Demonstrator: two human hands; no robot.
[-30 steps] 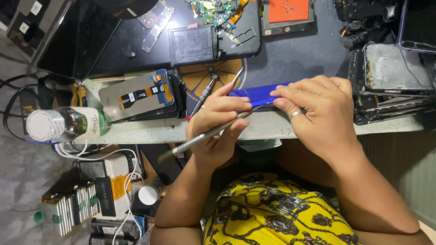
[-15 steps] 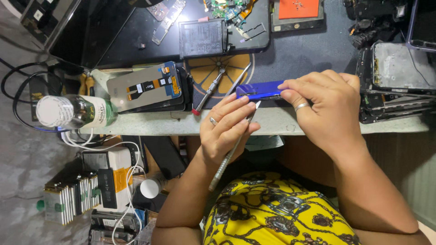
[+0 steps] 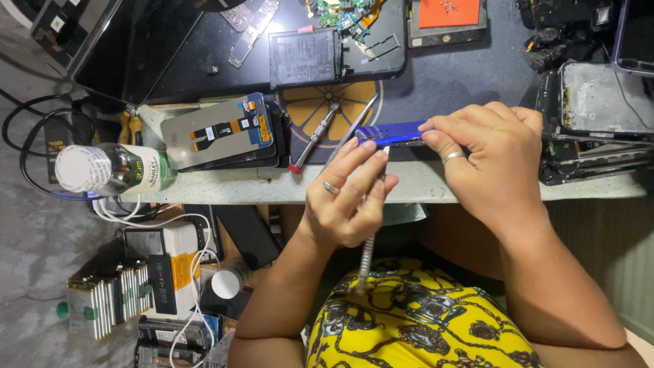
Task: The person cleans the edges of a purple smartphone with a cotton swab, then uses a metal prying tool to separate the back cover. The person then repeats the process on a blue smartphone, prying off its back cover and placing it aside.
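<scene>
Head camera looks straight down on 2 bare hands meeting at the near edge of a pale workbench. The left hand has its fingers drawn together around a slim metal tool, gripped like a pen, with the tip raised to the near end of a blue phone frame and the handle trailing back toward the yellow patterned lap. The right hand pinches that frame from the far side, thumb and forefinger closed on its edge, a ring showing on 1 finger. The frame sits edge-up just above the bench lip, between both hands.

Judging from this grip, the work goes best if the right hand keeps the frame braced steady and low over the bench while the left hand feeds the tip in shallowly along the seam, levering gently rather than stabbing, since a slip could gouge the plastic or a finger.

Just beyond the frame lie a red-tipped screwdriver and tweezers on a round orange-patterned mat. Left of that rests a phone display panel, face down, and a clear bottle lies on its side at the bench corner. A battery and a circuit board sit farther back.
</scene>
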